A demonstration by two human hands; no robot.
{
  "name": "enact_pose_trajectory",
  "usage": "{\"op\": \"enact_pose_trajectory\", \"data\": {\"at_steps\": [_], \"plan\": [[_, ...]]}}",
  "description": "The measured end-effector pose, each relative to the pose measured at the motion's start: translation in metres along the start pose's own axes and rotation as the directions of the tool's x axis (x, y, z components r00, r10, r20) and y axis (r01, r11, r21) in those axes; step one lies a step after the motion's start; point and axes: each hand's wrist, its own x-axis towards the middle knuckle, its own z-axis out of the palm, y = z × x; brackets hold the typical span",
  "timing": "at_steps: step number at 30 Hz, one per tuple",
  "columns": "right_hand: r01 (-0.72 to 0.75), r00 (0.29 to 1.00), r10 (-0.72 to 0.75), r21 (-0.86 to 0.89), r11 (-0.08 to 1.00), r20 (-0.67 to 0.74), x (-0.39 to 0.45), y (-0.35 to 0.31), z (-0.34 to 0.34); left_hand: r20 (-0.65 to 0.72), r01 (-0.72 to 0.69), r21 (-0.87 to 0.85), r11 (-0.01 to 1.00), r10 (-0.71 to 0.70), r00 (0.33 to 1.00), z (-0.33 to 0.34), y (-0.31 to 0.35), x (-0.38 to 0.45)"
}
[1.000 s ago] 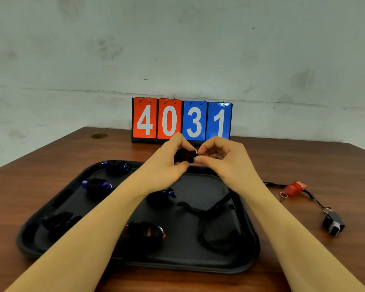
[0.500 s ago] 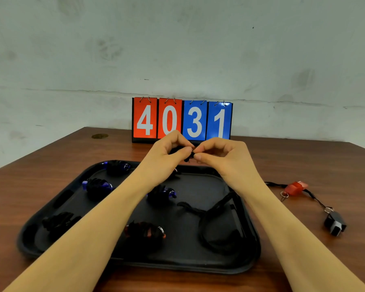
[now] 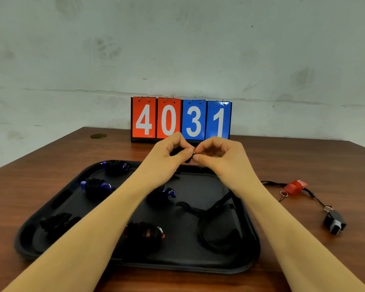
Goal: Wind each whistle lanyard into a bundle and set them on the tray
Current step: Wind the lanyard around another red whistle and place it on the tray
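Observation:
My left hand grips a small black whistle above the far edge of the black tray. My right hand pinches its metal ring and lanyard right beside the left thumb. The black lanyard hangs down from my hands and lies loose in the tray's right half. Several wound bundles sit on the tray: blue ones, a black one and a red one. The whistle is mostly hidden by my fingers.
A red whistle and a black-grey whistle with loose lanyards lie on the wooden table right of the tray. A flip scoreboard reading 4031 stands at the back. A brass disc is set in the table far left.
Both hands have lifted slightly and come closer together around the whistle. The loose lanyard in the tray has barely shifted.

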Motion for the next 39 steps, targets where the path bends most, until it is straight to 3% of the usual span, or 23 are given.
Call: {"op": "enact_pose_trajectory", "data": {"at_steps": [6,13,17,23,28,36,39], "plan": [[-0.051,0.995,0.050,-0.019,0.998,-0.082,0.002,0.005,0.002,0.051,0.017,0.039,0.999,-0.019,0.999,0.001,0.002,-0.001],[-0.024,0.997,0.016,-0.125,0.992,-0.072,0.002,0.009,0.000,0.151,-0.057,0.231,0.971,0.022,0.988,0.000,0.000,-0.006],[0.037,0.996,-0.056,-0.246,0.968,-0.071,0.001,0.009,0.000,0.187,-0.136,0.327,0.935,0.077,0.979,0.000,0.001,-0.007],[0.185,0.978,-0.210,-0.388,0.903,-0.021,0.002,0.011,0.002,0.157,-0.168,0.330,0.929,0.122,0.980,-0.001,0.006,-0.007],[0.241,0.966,-0.257,-0.274,0.931,-0.023,0.003,0.012,0.000,0.106,-0.153,0.319,0.935,0.125,0.987,-0.004,0.004,-0.007],[0.164,0.984,-0.167,-0.047,0.985,-0.059,0.003,0.011,-0.001,0.066,-0.147,0.255,0.956,0.134,0.989,-0.004,0.007,-0.008],[0.185,0.981,-0.189,-0.077,0.980,-0.049,0.004,0.013,0.000,0.045,-0.111,0.222,0.969,0.104,0.994,-0.005,0.006,-0.008]]}}
